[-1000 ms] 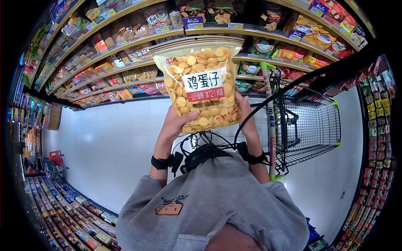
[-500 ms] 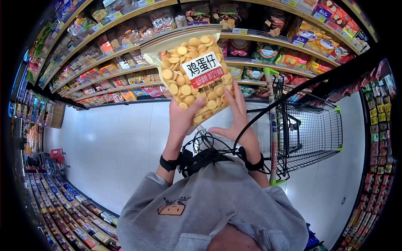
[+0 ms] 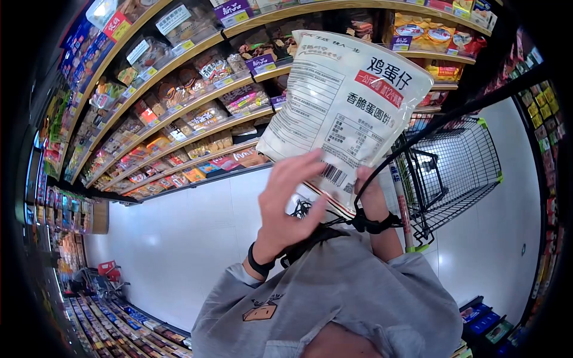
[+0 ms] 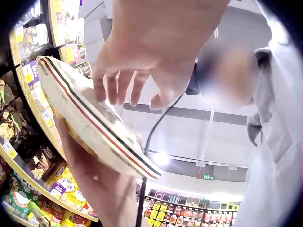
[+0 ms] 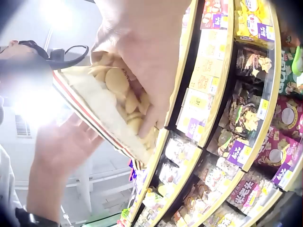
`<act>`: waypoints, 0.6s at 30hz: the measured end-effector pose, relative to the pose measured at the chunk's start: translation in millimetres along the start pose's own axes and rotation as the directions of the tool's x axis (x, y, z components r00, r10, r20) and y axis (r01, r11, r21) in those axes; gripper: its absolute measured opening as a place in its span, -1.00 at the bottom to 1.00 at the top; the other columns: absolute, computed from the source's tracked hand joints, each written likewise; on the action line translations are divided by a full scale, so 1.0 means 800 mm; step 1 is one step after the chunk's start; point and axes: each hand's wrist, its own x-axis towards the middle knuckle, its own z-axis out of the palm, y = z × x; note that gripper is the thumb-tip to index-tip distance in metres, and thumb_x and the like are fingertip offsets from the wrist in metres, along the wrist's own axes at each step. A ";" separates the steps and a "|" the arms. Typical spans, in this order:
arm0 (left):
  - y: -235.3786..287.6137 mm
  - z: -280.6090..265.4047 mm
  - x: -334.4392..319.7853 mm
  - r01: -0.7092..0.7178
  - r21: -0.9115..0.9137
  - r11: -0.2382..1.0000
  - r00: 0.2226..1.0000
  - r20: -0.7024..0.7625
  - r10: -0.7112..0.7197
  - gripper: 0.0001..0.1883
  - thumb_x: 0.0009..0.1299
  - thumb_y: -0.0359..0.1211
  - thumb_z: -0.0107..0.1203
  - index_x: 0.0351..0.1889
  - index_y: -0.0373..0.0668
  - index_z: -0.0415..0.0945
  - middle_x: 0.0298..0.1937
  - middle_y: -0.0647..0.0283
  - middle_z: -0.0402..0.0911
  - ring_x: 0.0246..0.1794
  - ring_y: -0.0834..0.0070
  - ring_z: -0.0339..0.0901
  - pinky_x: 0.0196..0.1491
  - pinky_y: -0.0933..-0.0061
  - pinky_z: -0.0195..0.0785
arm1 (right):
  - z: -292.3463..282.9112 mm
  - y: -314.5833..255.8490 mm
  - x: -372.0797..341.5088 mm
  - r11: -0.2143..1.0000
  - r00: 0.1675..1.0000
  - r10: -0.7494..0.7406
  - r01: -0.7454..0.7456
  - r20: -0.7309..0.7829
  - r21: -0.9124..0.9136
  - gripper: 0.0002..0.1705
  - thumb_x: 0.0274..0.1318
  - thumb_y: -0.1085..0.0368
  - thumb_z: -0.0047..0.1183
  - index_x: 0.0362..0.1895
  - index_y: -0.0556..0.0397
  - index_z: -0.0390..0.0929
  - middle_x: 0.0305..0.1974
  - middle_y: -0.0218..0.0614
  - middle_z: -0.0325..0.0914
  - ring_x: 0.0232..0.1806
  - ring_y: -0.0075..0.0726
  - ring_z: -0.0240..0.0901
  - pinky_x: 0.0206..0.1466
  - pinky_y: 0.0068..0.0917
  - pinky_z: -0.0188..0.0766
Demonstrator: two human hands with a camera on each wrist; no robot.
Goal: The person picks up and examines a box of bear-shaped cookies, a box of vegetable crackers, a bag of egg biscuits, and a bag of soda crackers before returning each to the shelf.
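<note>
Motion blur softens the left hand (image 3: 286, 200), so whether its fingertips touch the bag of biscuits (image 3: 352, 107) is hard to tell. The bag's white printed back fills the head view, its smallest lines unreadable; the right hand (image 3: 375, 194) is partly hidden behind it (the right wrist view shows those fingers across the biscuit side). That hand grips the bag, thumb over its edge. The left holds nothing, fingers loosely bent and apart. The bag is raised before the shelves' front edges (image 3: 268, 18).
</note>
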 end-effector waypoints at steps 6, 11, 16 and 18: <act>-0.067 -0.051 0.016 0.366 0.105 0.925 0.922 -0.179 -0.344 -0.30 0.21 -0.30 0.25 0.32 -0.25 0.27 0.24 -0.03 0.44 0.21 0.19 0.43 0.26 0.19 0.22 | -0.007 -0.004 0.023 0.999 0.984 0.003 -0.012 0.178 0.048 -0.24 0.07 0.14 0.13 0.31 0.26 0.24 0.20 -0.12 0.43 0.20 -0.18 0.42 0.22 -0.31 0.38; -0.120 -0.057 -0.031 0.647 -0.533 0.546 0.758 0.372 -0.535 -0.13 0.20 -0.03 0.33 0.33 -0.37 0.23 0.21 0.19 0.47 0.21 0.42 0.39 0.27 0.46 0.17 | -0.018 -0.003 0.039 0.998 0.951 0.052 -0.057 0.306 0.005 -0.27 0.09 0.18 0.08 0.32 0.26 0.23 0.20 -0.11 0.43 0.20 -0.17 0.41 0.22 -0.30 0.38; -0.122 -0.040 -0.050 0.595 -0.631 0.497 0.773 0.282 -0.568 -0.17 0.17 -0.10 0.36 0.30 -0.36 0.27 0.17 0.14 0.51 0.16 0.43 0.45 0.23 0.44 0.25 | 0.028 -0.016 0.038 0.951 0.997 0.059 -0.072 -0.051 -0.300 -0.23 0.17 0.09 0.10 0.34 0.26 0.18 0.18 -0.13 0.44 0.20 -0.20 0.39 0.27 -0.30 0.31; -0.116 -0.041 -0.055 0.578 -0.666 0.471 0.763 0.238 -0.601 -0.22 0.18 -0.14 0.34 0.28 -0.36 0.30 0.14 0.14 0.53 0.13 0.43 0.47 0.21 0.44 0.28 | 0.016 -0.025 0.042 0.922 0.980 0.195 -0.200 -0.050 -0.331 -0.21 0.17 0.09 0.13 0.35 0.26 0.16 0.22 -0.17 0.39 0.22 -0.26 0.35 0.30 -0.35 0.26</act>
